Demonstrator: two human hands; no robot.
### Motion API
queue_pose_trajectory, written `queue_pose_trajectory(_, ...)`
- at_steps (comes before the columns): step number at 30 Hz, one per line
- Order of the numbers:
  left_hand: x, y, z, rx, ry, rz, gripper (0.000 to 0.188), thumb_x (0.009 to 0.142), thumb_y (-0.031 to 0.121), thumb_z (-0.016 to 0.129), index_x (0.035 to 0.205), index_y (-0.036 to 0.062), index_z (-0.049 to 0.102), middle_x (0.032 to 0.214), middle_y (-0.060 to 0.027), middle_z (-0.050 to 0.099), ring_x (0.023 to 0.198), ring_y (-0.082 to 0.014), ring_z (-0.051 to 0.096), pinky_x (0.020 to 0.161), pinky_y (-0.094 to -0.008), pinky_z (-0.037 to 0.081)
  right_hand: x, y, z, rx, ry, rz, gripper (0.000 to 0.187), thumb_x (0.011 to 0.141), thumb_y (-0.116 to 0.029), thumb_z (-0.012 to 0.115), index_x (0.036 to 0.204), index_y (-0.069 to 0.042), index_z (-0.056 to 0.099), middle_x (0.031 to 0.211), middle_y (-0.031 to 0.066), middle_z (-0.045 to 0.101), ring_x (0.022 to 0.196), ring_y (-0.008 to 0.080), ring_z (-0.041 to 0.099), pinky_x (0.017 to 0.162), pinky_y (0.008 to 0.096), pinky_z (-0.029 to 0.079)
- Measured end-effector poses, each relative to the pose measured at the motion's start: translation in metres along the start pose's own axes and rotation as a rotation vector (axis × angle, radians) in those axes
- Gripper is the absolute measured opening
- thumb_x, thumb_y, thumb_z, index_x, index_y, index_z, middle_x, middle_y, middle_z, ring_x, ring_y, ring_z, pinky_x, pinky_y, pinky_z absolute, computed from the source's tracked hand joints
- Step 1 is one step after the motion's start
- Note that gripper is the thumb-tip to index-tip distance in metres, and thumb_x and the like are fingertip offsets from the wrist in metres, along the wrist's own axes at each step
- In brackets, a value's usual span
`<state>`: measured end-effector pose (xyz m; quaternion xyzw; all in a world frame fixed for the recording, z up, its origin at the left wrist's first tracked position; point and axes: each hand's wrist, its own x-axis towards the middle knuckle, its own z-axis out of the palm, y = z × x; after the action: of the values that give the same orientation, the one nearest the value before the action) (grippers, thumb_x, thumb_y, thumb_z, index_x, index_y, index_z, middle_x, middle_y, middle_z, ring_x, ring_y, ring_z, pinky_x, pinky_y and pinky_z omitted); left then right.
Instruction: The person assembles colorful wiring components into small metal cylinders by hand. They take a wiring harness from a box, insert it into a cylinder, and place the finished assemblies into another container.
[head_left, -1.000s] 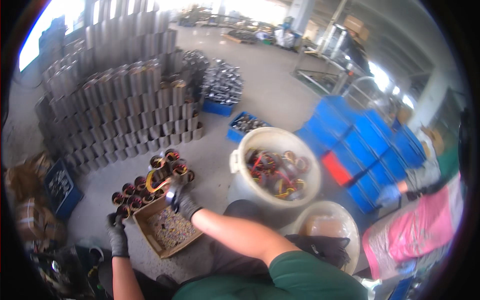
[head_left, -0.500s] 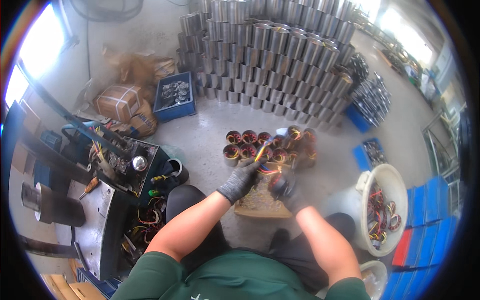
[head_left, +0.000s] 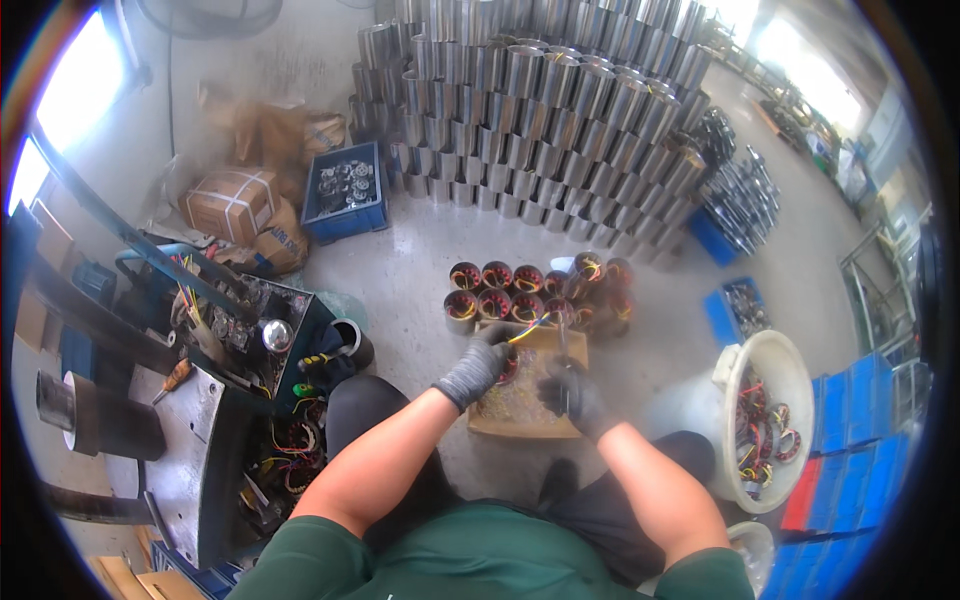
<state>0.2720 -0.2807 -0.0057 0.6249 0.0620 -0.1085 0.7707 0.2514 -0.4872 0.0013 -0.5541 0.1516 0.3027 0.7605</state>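
Observation:
My left hand (head_left: 478, 368), in a grey-black glove, is closed around a bundle of coloured wires (head_left: 530, 328) that fans out up and to the right. A reddish wound ring, like a motor stator (head_left: 508, 371), shows partly just below its fingers. My gloved right hand (head_left: 575, 395) is closed on a dark-handled, scissor-like tool (head_left: 562, 335), whose slim end points away from me beside the wire ends. Blur hides its exact shape. Under both hands stands an open cardboard box (head_left: 530, 428) with many small coloured scraps on its bottom.
Metal cylinders with wound stators (head_left: 461, 306) stand in rows beyond the box. Behind them rises a tall stack of bare metal tubes (head_left: 540, 125). A white tub (head_left: 728, 430) of stators is at right, near blue bins (head_left: 850, 400). A metal workbench (head_left: 185, 440) stands at left.
My right hand has drawn slightly back and right from the left, so the tool's slim end now shows upright. The wires in my left hand now lean farther right.

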Motion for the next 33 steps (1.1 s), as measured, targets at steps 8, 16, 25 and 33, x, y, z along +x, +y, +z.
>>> queue_pose_trajectory(8,-0.004,0.005,-0.001,0.080,-0.034,-0.147,0.016,0.091,0.017,0.060,0.100,0.0043,0.064,0.071,0.0019,0.054,0.058,-0.0066,0.046,0.053,-0.0223,0.041,-0.007,-0.015,0.003,-0.015,-0.084,0.021,0.041,0.085,-0.024,0.072,0.118,-0.016,0.050,0.072,0.0024,0.055,0.054,0.0103,0.053,0.047,0.0247,0.045)
queue_pose_trajectory(16,-0.002,0.001,-0.009,0.152,-0.014,-0.095,0.028,0.088,0.027,0.068,0.101,0.0021,0.065,0.078,0.0004,0.059,0.066,-0.0081,0.050,0.060,-0.0246,0.044,-0.025,-0.038,0.004,-0.184,-0.084,0.068,0.035,0.084,-0.024,0.073,0.111,-0.011,0.054,0.066,-0.0020,0.052,0.049,0.0068,0.047,0.044,0.0223,0.039)
queue_pose_trajectory(25,-0.002,-0.001,-0.016,0.093,-0.042,-0.150,0.022,0.083,0.027,0.074,0.089,0.0073,0.065,0.074,0.0019,0.058,0.063,-0.0076,0.049,0.058,-0.0234,0.041,-0.034,-0.043,0.006,-0.378,-0.082,0.019,0.035,0.088,-0.032,0.067,0.111,-0.007,0.064,0.062,0.0003,0.057,0.050,0.0089,0.053,0.044,0.0246,0.040)
queue_pose_trajectory(33,0.001,-0.005,-0.018,-0.068,0.021,-0.193,0.019,0.083,0.022,0.073,0.091,0.0068,0.063,0.073,0.0012,0.057,0.061,-0.0090,0.051,0.057,-0.0241,0.043,-0.025,-0.030,0.001,-0.328,-0.099,0.120,0.032,0.086,-0.035,0.068,0.086,-0.004,0.060,0.057,0.0031,0.055,0.044,0.0124,0.050,0.041,0.0272,0.039)
